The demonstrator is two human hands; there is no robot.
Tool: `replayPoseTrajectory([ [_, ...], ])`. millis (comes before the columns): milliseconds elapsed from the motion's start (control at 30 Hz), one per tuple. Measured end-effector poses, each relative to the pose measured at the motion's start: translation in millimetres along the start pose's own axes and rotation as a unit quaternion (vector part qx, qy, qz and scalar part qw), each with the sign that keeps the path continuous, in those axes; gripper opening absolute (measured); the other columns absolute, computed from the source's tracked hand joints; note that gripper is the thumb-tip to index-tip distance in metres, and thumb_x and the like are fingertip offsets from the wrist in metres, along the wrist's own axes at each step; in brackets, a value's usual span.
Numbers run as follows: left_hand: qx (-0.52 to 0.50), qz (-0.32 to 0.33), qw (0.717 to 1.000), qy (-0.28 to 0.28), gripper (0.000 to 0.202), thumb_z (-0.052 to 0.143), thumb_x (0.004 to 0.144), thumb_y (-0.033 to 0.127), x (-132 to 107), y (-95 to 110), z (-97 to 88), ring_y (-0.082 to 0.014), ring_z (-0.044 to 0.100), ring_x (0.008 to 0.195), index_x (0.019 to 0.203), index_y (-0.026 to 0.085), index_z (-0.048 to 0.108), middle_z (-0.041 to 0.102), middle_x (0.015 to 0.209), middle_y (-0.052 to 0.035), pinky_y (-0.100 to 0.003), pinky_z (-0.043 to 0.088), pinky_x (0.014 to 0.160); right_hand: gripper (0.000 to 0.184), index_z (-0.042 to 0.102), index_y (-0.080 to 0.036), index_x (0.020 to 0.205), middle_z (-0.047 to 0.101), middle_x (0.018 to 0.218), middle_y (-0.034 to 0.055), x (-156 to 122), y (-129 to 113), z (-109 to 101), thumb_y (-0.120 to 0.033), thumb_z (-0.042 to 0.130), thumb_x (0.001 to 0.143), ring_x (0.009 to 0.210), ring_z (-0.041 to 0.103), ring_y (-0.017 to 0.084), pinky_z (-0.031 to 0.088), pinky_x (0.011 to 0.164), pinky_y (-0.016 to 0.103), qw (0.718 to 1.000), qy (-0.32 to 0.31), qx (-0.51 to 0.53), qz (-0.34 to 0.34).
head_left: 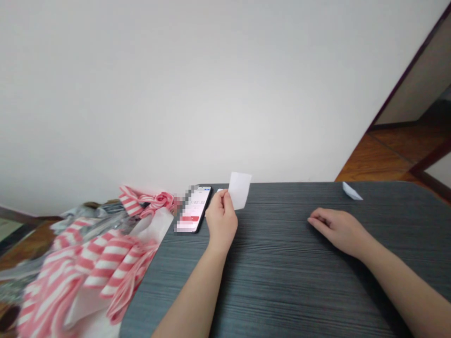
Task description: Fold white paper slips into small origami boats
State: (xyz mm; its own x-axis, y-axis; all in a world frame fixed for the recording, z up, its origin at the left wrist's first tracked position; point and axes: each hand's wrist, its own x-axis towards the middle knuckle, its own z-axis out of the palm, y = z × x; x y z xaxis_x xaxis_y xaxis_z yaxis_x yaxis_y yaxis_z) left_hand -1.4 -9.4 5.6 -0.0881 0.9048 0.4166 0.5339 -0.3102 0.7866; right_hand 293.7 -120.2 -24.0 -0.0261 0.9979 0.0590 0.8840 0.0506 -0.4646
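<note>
My left hand [221, 218] pinches a small white square of paper [240, 189] and holds it upright above the far part of the dark grey table [282, 281]. A black phone [195, 209] with a lit screen lies flat just to the left of that hand. My right hand [336, 228] rests palm down on the table further right, its fingers loosely curled and nothing in them. A small folded white paper piece [351, 191] lies near the table's far right edge, beyond the right hand.
Red and white striped plastic bags [95, 263] with clear wrapping are piled off the table's left side. A plain white wall stands right behind the table. Wooden floor and a doorway [405, 150] show at the far right.
</note>
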Motion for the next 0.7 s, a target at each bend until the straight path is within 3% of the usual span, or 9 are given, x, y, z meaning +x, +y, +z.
replayPoseTrajectory([
  [67,-0.160,-0.089,0.982,-0.053,0.026,0.047,0.094,0.036,-7.7,1.4,13.0,-0.0178,0.065,0.079,0.100,0.016,0.063,0.069,0.089,-0.0060,-0.027,0.050,0.070,0.027,0.068,-0.025,0.090,0.073,0.081,0.0018,0.2,-0.7,-1.2,-0.041,0.047,0.096,0.073,0.067,0.021,0.045,0.068,0.032,1.000,-0.001,-0.003,0.005],
  [167,-0.316,-0.181,0.923,-0.124,0.023,0.054,0.089,0.036,-21.0,5.7,29.8,-0.0139,0.063,0.070,0.097,0.016,0.062,0.069,0.083,-0.0028,-0.023,0.049,0.064,0.025,0.069,-0.025,0.091,0.073,0.081,0.0023,0.4,-2.1,-3.0,-0.039,0.049,0.095,0.073,0.067,0.021,0.044,0.066,0.031,1.000,0.002,-0.005,0.005],
  [267,-0.381,-0.241,0.873,-0.185,0.024,0.062,0.083,0.037,-34.1,13.8,38.9,-0.0115,0.061,0.063,0.096,0.016,0.061,0.068,0.078,-0.0009,-0.021,0.047,0.058,0.024,0.068,-0.024,0.090,0.074,0.083,0.0023,0.6,-3.1,-4.1,-0.037,0.048,0.096,0.075,0.068,0.021,0.044,0.067,0.031,1.000,0.002,-0.004,0.007],
  [367,-0.394,-0.281,0.841,-0.244,0.027,0.068,0.077,0.036,-43.9,21.3,43.3,-0.0115,0.059,0.058,0.094,0.017,0.058,0.066,0.072,0.0014,-0.022,0.047,0.054,0.023,0.067,-0.023,0.089,0.074,0.082,0.0029,1.0,-3.4,-5.3,-0.036,0.050,0.095,0.074,0.067,0.021,0.044,0.068,0.031,1.000,0.006,-0.002,0.007],
  [533,-0.378,-0.290,0.825,-0.303,0.025,0.068,0.075,0.036,-50.2,23.4,49.3,-0.0098,0.055,0.053,0.087,0.019,0.053,0.060,0.065,0.0047,-0.021,0.045,0.052,0.027,0.067,-0.022,0.087,0.073,0.083,0.0042,0.4,-7.5,-6.8,-0.035,0.045,0.097,0.079,0.067,0.022,0.046,0.072,0.033,0.998,0.029,0.048,-0.004],
  [633,-0.373,-0.272,0.827,-0.322,0.024,0.066,0.078,0.037,-50.5,19.8,51.2,-0.0086,0.050,0.050,0.087,0.020,0.051,0.056,0.062,0.0063,-0.019,0.039,0.049,0.024,0.067,-0.022,0.099,0.074,0.087,0.0046,-0.1,-13.4,-2.1,-0.036,0.048,0.096,0.071,0.066,0.020,0.048,0.069,0.032,0.988,0.043,0.147,0.014],
  [700,-0.365,-0.253,0.829,-0.339,0.023,0.064,0.080,0.037,-51.0,18.2,51.6,-0.0080,0.047,0.048,0.087,0.020,0.050,0.052,0.060,0.0075,-0.018,0.035,0.048,0.026,0.063,-0.021,0.110,0.073,0.086,0.0038,0.3,-17.2,3.2,-0.037,0.051,0.094,0.060,0.062,0.016,0.049,0.063,0.031,0.969,0.018,0.243,0.048],
])
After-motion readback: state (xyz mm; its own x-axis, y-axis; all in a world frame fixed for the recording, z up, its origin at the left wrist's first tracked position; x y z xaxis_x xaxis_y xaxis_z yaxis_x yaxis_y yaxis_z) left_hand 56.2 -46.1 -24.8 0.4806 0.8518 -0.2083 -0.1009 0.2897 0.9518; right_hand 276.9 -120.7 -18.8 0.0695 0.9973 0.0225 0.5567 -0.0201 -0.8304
